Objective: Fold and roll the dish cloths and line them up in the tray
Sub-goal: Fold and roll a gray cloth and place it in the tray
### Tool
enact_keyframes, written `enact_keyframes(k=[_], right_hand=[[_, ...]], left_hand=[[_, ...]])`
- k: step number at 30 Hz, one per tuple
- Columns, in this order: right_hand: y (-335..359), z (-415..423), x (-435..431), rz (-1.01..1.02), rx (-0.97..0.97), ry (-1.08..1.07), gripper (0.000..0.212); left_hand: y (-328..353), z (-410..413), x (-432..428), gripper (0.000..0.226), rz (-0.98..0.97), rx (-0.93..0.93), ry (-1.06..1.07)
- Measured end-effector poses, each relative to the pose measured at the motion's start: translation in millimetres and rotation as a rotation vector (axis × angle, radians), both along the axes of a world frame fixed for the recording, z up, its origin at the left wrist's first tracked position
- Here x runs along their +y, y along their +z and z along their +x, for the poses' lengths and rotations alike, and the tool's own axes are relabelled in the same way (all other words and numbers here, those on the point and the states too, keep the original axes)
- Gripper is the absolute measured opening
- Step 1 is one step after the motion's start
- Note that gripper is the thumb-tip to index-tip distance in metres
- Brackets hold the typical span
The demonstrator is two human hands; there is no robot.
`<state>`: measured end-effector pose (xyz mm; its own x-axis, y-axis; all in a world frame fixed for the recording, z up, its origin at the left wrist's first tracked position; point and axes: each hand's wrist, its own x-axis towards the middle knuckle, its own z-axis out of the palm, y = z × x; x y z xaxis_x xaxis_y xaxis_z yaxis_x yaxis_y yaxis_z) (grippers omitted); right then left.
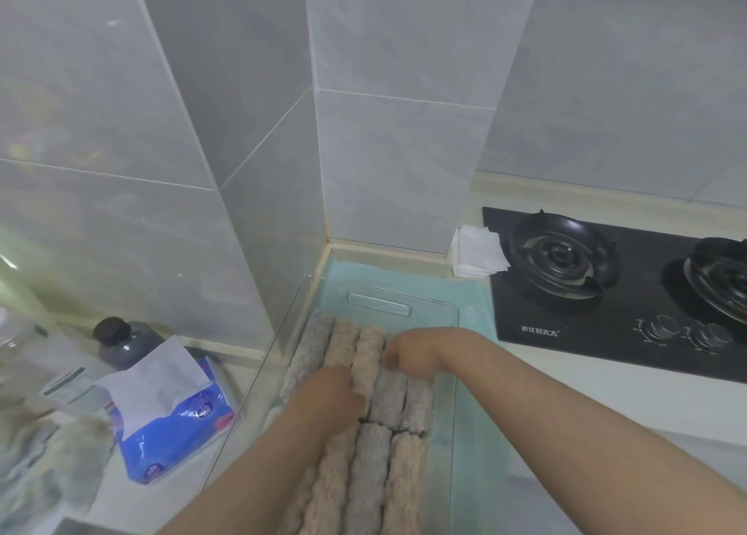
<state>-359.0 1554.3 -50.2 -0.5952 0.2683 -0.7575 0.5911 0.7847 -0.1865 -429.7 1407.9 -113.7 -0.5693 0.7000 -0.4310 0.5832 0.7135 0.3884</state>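
Observation:
A clear plastic tray (pixel 444 413) lies on a pale green cloth (pixel 481 304) on the counter. Several rolled dish cloths (pixel 376 470), beige and grey, fill it in two rows, side by side. My left hand (pixel 331 389) sits among the rolls of the far row, fingers curled down onto a beige roll (pixel 368 357). My right hand (pixel 408 354) is just to its right, fingers bent down into the same row; what they hold is hidden and blurred.
A black gas hob (pixel 606 292) with two burners is at the right, folded white paper (pixel 477 251) beside it. A blue tissue pack (pixel 174 425) and a dark-capped bottle (pixel 125 342) stand left. Tiled walls close the back corner.

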Motion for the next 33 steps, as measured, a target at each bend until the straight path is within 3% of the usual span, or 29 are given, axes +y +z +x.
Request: enact_keyframes(k=[3,7,10,14,18,22,25,27,30,33], right_hand=[[4,-4,12,0.038,0.121,-0.053,0.052],[0,-14,-6,-0.037,0.118,0.148,0.073],[-11,-21,-15,-0.055,0.031,0.241,0.069],[-12,-15,-6,-0.04,-0.018,0.213,0.062],[-14,-16,-8,-0.118,0.01,0.161,0.067],[-19,-24,-15,-0.125,0.029,0.124,0.069],[-22,-26,-18,-0.108,0.005,0.143,0.065],[-26,-28,-21,-0.105,0.005,0.153,0.064],[-32,-27,-22,-0.133,0.067,0.124,0.063],[-23,-17,-14,-0.168,0.21,0.031,0.064]], left_hand=[[7,-10,-9,0.025,-0.029,0.161,-0.066],[3,-8,-21,0.031,-0.137,0.102,-0.145],[2,-11,-22,0.041,-0.155,0.183,-0.113],[3,-5,-21,0.04,-0.13,0.18,-0.041],[3,12,-22,0.04,-0.15,0.214,-0.169],[-1,9,-24,0.034,-0.084,0.127,-0.105],[-2,8,-16,0.057,-0.109,0.032,-0.025],[-5,6,-12,0.066,-0.17,0.066,-0.013],[-6,0,-13,0.051,-0.217,0.099,-0.069],[12,2,-25,0.04,-0.125,0.113,-0.069]])
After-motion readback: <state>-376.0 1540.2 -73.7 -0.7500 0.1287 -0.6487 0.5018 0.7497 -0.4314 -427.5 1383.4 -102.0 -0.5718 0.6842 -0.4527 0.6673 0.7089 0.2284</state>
